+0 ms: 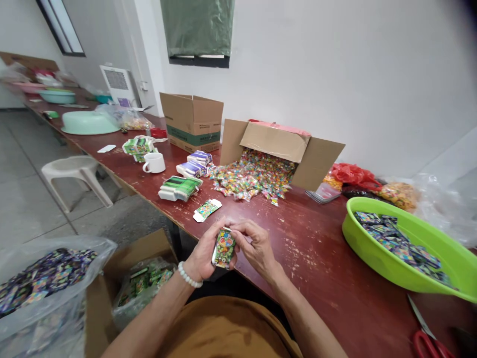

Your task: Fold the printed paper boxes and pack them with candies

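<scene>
A small colourful printed carton (223, 247) is held upright between both hands at the table's near edge. My left hand (203, 253), with a white bead bracelet on the wrist, wraps round its left side. My right hand (252, 243) grips its right side, fingers curled over the top. A flat unfolded carton (207, 209) lies on the red table (316, 248) just beyond the hands.
A tipped cardboard box (283, 144) spills small colourful packets (253, 179). A green basin (410, 248) of dark packets sits right, red scissors (428, 338) near it. Stacked cartons (181, 188), a white mug (154, 162) and another box (192, 119) stand left. Bags and a box of cartons sit below left.
</scene>
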### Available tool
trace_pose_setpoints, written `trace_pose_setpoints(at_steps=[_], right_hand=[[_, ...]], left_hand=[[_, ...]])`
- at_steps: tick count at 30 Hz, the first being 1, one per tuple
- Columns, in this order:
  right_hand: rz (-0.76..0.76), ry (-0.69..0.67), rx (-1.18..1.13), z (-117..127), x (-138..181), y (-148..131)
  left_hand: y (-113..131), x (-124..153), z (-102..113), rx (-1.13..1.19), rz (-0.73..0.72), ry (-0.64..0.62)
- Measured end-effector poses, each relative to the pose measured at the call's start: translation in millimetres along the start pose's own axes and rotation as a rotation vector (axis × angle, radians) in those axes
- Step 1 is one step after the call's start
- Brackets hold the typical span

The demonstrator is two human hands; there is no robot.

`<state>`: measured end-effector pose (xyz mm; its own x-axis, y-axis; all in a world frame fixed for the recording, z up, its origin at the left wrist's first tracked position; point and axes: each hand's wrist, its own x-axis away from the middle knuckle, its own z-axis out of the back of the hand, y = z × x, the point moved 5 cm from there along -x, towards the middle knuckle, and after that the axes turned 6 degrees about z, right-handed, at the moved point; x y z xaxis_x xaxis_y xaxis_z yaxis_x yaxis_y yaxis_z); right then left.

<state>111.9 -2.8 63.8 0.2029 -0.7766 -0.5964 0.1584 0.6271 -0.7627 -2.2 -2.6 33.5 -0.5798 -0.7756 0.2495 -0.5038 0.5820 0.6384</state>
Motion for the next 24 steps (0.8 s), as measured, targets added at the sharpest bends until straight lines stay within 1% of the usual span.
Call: trace_pose_setpoints(at_steps=[3,6,8,12,14,18,22,24], right_hand=[[-0.147,-0.01,-0.088,-5.3,-0.5,11.6],[-0.277,0.036,-0.213,-10.1,-0.8,23.2],[-0.378,0.052,-0.321,-12.8,-1.0,30.5],[-0.551,-0.027,-0.48,-15.9,-4.3,38.3],[-0.585,-0.036,-0.505,-14.2,-7.3,39.6],[-0.576,-0.03,-0.488,-14.4,-10.8,42.3],[-0.631,-0.012,-0.493,-20.9,-5.8,49.4],[-0.597,-0.01,-0.455,-23.1,-3.1,50.0]], left_hand=[[-0.9,-2.7,4.9,-0.037,-0.036,0.054],[0.3,-3.5,9.1,-0.105,-0.11,0.097],[0.9,-3.5,11.4,-0.171,-0.153,0.102],[-1.1,-4.7,16.0,-0.295,-0.151,0.066],[-2.7,-6.2,19.4,-0.301,-0.111,0.048],[-3.4,-9.6,26.5,-0.292,-0.053,0.062],[-1.6,-11.4,30.6,-0.337,-0.06,0.083],[-0.9,-11.3,33.0,-0.328,-0.055,0.085]])
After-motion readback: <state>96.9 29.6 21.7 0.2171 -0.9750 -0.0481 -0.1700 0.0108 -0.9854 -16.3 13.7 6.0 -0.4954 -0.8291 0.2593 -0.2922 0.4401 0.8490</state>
